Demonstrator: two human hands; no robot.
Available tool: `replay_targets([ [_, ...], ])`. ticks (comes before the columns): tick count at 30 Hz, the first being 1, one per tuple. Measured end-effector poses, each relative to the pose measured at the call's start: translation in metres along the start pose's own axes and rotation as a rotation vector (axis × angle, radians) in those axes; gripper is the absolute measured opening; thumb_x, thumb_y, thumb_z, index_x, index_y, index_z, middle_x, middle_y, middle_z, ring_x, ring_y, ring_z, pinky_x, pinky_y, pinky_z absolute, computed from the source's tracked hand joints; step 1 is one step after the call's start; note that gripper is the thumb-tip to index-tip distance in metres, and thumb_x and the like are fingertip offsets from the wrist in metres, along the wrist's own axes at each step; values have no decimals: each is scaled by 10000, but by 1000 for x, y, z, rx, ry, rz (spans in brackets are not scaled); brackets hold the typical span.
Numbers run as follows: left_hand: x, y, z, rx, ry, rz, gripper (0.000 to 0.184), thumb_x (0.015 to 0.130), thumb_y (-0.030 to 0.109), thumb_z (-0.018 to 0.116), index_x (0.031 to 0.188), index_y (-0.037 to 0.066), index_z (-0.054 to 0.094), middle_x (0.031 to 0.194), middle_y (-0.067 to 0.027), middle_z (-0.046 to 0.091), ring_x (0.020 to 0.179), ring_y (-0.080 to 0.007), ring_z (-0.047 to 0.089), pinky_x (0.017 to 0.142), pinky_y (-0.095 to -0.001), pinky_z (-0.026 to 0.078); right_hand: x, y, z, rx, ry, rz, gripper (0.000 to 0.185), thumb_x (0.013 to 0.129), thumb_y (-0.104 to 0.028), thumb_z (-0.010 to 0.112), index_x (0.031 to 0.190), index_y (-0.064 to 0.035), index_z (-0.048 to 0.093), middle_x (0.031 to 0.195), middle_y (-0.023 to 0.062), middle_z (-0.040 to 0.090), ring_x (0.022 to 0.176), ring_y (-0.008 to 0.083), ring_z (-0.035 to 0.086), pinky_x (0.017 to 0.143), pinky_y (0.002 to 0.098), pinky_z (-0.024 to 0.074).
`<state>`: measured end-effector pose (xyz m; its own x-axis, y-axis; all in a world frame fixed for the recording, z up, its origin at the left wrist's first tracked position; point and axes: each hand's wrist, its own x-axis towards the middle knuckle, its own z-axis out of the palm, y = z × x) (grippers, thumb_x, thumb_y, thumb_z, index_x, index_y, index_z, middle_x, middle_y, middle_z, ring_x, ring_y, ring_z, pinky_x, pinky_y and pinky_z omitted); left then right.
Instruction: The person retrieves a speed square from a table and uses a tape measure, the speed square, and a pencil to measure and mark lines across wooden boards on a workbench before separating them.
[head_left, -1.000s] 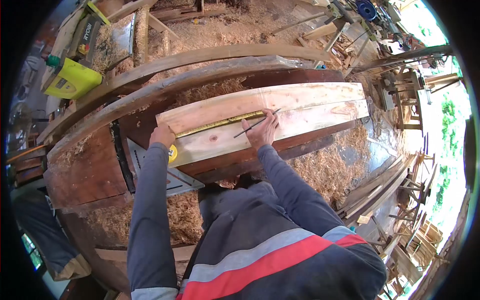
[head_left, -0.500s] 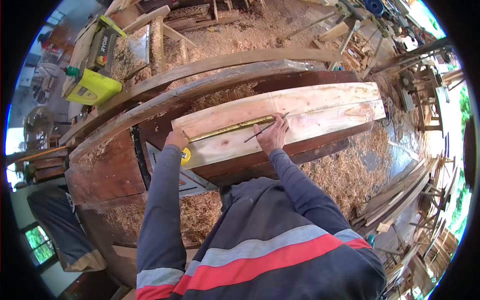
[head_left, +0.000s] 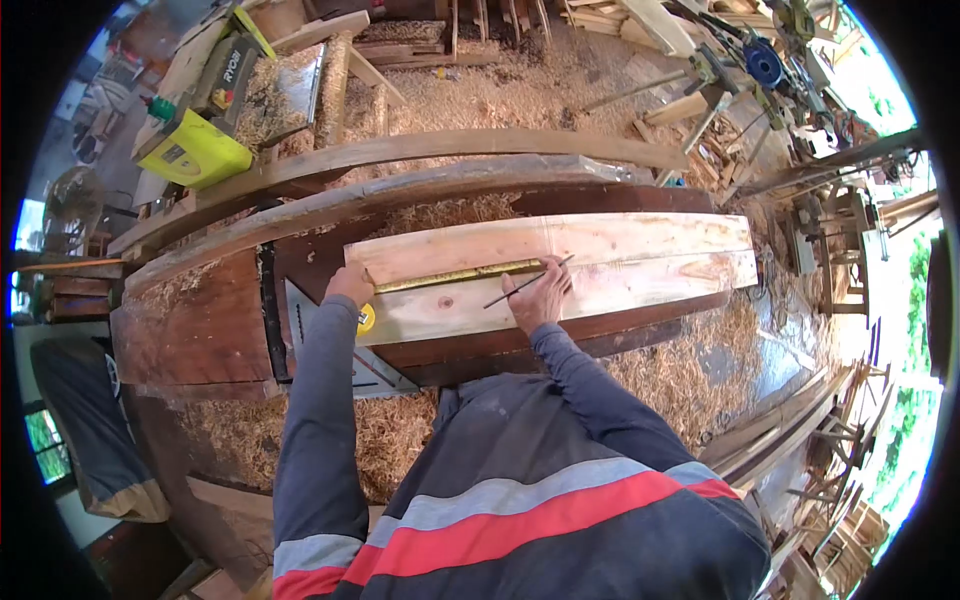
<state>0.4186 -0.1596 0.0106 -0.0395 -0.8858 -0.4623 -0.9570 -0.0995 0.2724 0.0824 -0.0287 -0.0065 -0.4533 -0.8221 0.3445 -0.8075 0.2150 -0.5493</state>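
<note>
Two pale planks lie side by side on the bench, a near plank (head_left: 640, 282) and a far plank (head_left: 640, 234). A yellow tape measure (head_left: 455, 277) is stretched along them between my hands. At the planks' left end my left hand (head_left: 350, 284) is closed on the tape, its fingertips partly hidden. A round yellow part (head_left: 366, 319), seemingly the tape's case, shows beside that wrist. My right hand (head_left: 543, 297) rests on the planks at the tape's other end, with a dark pencil (head_left: 503, 295) held slantwise in its fingers.
A metal set square (head_left: 375, 372) lies under the planks' left end. Long curved timber (head_left: 400, 150) runs behind the bench. A Ryobi planer (head_left: 232, 80) and a yellow-green container (head_left: 195, 152) stand at the upper left. Wood shavings (head_left: 650, 370) cover the floor; stacked boards (head_left: 785, 430) lie right.
The camera view has tilted, so the planks sit lower in the picture. Both hands keep their places on the tape and planks.
</note>
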Motion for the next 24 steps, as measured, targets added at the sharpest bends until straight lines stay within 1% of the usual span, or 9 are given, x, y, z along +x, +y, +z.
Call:
replay_targets([
  [3,3,-6,8,-27,-69,22,266,776,176,608,1007,56,666,1044,-250,672,1001,-422,643,902,-490,502,-3,2,-1,64,2,21,718,679,-325,816,1194,-57,393,1231,203,449,1152,392,413,1001,526,296],
  [5,8,-12,18,22,89,73,141,706,94,619,835,39,606,852,-221,681,848,-400,673,777,-455,528,-5,2,-2,56,-8,55,720,676,-323,818,1194,-57,394,1227,204,451,1150,391,415,1003,525,296],
  [8,-1,-1,7,-7,75,56,142,705,98,623,827,29,599,835,-222,677,840,-394,674,768,-451,526,-4,3,-3,37,3,77,730,673,-323,820,1201,-56,393,1212,210,457,1142,390,421,1005,524,300],
  [10,2,-4,10,-12,66,58,143,705,100,623,825,27,599,835,-226,676,839,-393,674,767,-451,524,-5,4,-2,40,44,39,736,675,-326,817,1211,-54,392,1205,215,460,1138,390,423,1003,524,305],
  [12,2,-6,8,-20,60,54,143,706,102,624,824,25,598,835,-230,674,837,-393,674,766,-452,523,-6,4,-2,40,43,58,740,675,-325,817,1216,-54,391,1206,217,460,1141,392,422,1002,525,307],
  [14,0,0,3,27,-47,15,276,775,150,580,1020,55,664,1036,-260,669,1025,-422,639,906,-474,500,-6,4,-1,40,44,70,743,675,-323,816,1221,-54,390,1208,218,460,1144,393,420,1000,526,309],
  [18,-7,7,-3,43,-45,-2,273,774,147,580,1017,56,666,1031,-259,671,1026,-420,641,909,-467,502,-7,4,-2,52,26,77,752,674,-319,817,1228,-57,381,1210,222,457,1149,398,418,1000,537,308],
  [24,-3,4,0,56,-20,31,246,765,140,588,985,59,664,993,-256,674,991,-414,649,875,-476,510,-5,4,0,53,18,65,755,666,-300,825,1216,-57,368,1222,223,439,1152,403,413,1004,545,302],
])
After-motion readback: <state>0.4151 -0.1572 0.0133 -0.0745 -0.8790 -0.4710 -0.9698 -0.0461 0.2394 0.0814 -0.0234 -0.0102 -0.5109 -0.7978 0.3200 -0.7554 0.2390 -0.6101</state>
